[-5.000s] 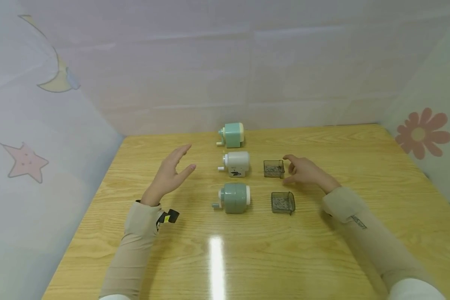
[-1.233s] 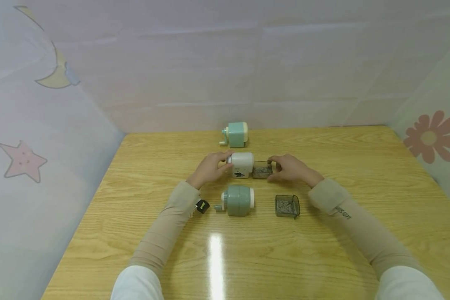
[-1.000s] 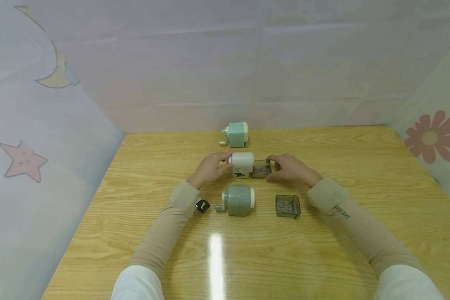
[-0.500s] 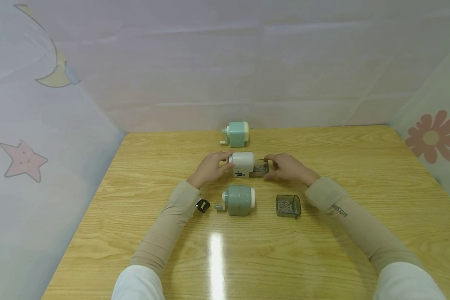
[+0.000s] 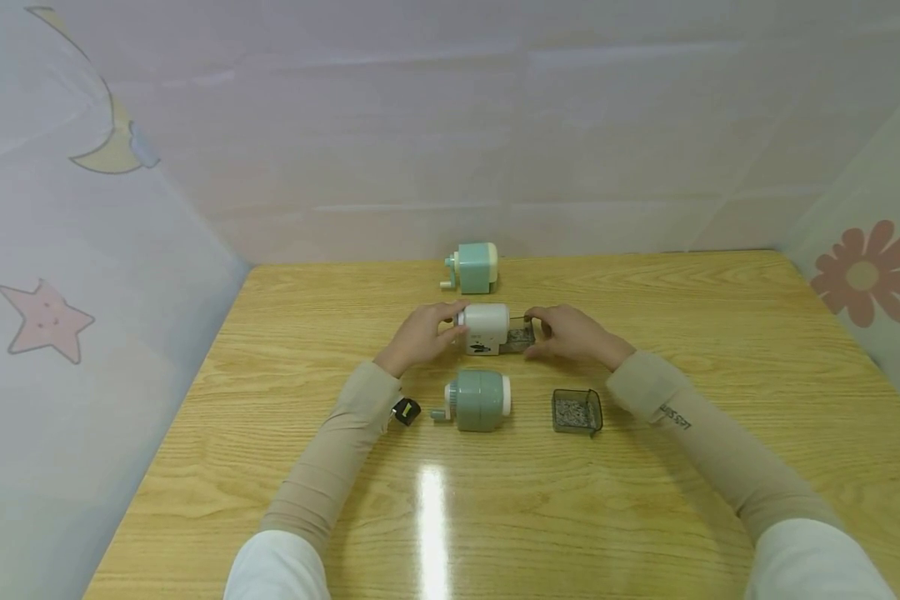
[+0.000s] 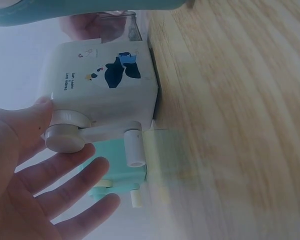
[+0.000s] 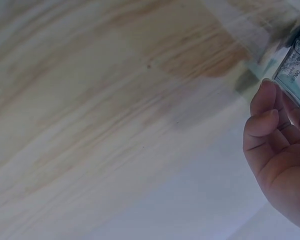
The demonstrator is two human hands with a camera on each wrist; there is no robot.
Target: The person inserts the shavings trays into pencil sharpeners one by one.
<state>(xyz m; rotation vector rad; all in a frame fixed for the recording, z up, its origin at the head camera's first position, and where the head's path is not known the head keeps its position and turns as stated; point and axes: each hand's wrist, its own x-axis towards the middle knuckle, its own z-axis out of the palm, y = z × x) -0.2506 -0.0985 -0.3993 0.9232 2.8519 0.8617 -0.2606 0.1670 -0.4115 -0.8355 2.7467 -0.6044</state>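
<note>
A white crank pencil sharpener [image 5: 486, 325] with a dark printed picture stands mid-table. My left hand [image 5: 420, 337] holds it at the crank end with thumb and forefinger; in the left wrist view, the other fingers of the left hand [image 6: 45, 175] spread beside the crank [image 6: 135, 148]. From the sharpener's right end sticks a smoky clear shavings drawer [image 5: 520, 336], part of it inside the body. My right hand [image 5: 573, 337] pinches the drawer's outer end between thumb and fingers. Dark shavings lie in the drawer. The right wrist view shows the drawer [image 7: 295, 75] only at its edge.
Behind stands a turquoise sharpener [image 5: 477, 267]. In front is a grey-green sharpener [image 5: 480, 401], its crank to the left. A second clear drawer with shavings [image 5: 577, 412] lies to its right. Cloth walls [image 5: 450, 150] border the wooden table [image 5: 532, 517].
Five seconds ago the left hand was apart from the white sharpener and the drawer lay separate to its right. Over the last second the right hand has slid the drawer left, deeper into the sharpener.
</note>
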